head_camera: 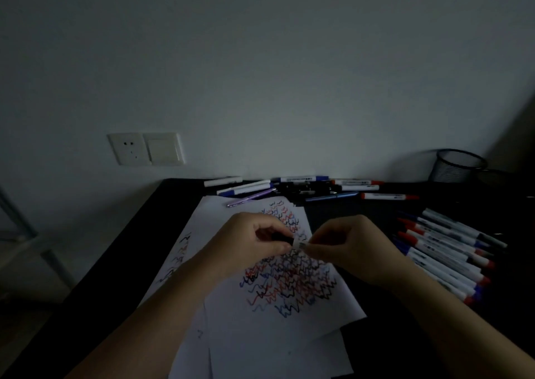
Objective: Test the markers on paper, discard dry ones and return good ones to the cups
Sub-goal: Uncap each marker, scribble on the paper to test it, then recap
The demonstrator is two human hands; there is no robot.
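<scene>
The paper (278, 280) on the dark counter (121, 263) is crowded with test squiggles; the left hand (254, 242), its grip pinched on the dark cap end, and the right hand (347, 248), clamped on the barrel, share one marker (299, 244) above it; many markers (445, 251) lie rightward, the mesh cup (457, 165) apparently unfilled, so sorting looks far from done.
</scene>
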